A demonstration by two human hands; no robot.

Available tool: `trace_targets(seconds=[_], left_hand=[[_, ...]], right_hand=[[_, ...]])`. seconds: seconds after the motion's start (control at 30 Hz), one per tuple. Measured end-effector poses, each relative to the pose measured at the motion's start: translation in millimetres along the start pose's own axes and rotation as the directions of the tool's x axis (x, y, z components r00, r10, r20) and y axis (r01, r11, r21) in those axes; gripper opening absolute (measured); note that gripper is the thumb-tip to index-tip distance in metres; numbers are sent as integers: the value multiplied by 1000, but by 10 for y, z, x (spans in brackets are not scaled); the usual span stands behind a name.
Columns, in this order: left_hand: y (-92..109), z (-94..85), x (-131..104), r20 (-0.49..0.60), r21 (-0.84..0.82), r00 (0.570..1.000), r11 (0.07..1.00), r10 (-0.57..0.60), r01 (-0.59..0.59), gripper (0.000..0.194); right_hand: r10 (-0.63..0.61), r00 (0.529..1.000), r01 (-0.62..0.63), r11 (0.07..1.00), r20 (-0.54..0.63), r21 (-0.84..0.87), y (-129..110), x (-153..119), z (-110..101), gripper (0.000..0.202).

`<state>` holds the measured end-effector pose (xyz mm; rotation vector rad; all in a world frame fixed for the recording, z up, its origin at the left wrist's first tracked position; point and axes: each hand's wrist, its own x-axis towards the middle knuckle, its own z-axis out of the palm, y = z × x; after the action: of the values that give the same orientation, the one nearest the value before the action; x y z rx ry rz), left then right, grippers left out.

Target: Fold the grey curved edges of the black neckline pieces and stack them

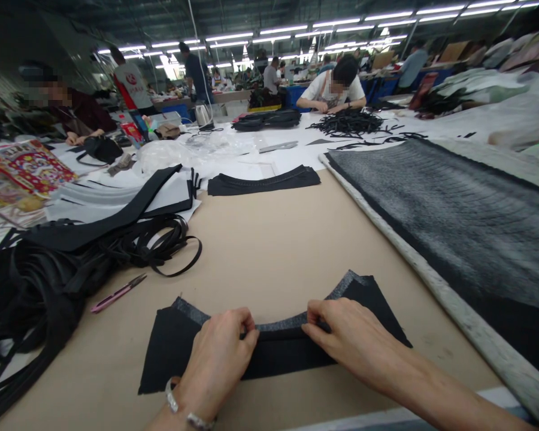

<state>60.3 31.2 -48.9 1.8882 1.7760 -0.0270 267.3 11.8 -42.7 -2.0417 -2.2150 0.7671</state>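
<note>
A curved black fabric piece [291, 353] lies on the tan board [260, 251] close in front of me, a grey speckled strip [278, 327] running along its inner curve. My left hand [224, 353] pinches that curved edge left of its middle, thumb against fingertips. On the right of the middle, my right hand [341, 323] pinches the same edge. Between the two hands a short stretch of the edge shows. A metal bracelet circles my left wrist. Farther up the board rests a stack of similar curved black pieces [265, 182].
Pink-handled thread snips [119, 293] lie left, beside a heap of black fabric strips [40, 287]. Along the right stretches a grey-black textured sheet [453, 203] with a pale raised edge. Across the table a person [336, 87] bends over a pile of black strips [348, 121].
</note>
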Motion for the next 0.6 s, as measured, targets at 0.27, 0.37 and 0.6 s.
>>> trace_targets(seconds=[0.27, 0.37, 0.6], left_hand=[[30, -28, 1, 22, 12, 1000, 1000, -10, 10, 15], [40, -30, -1, 10, 17, 1000, 1000, -14, 14, 16], [60, -36, -14, 17, 25, 1000, 1000, -17, 17, 15]], right_hand=[[5, 1000, -5, 1000, 14, 2, 7, 27, 7, 22], [-4, 1000, 4, 1000, 14, 2, 11, 33, 7, 21], [9, 999, -9, 1000, 31, -9, 2, 41, 6, 20]])
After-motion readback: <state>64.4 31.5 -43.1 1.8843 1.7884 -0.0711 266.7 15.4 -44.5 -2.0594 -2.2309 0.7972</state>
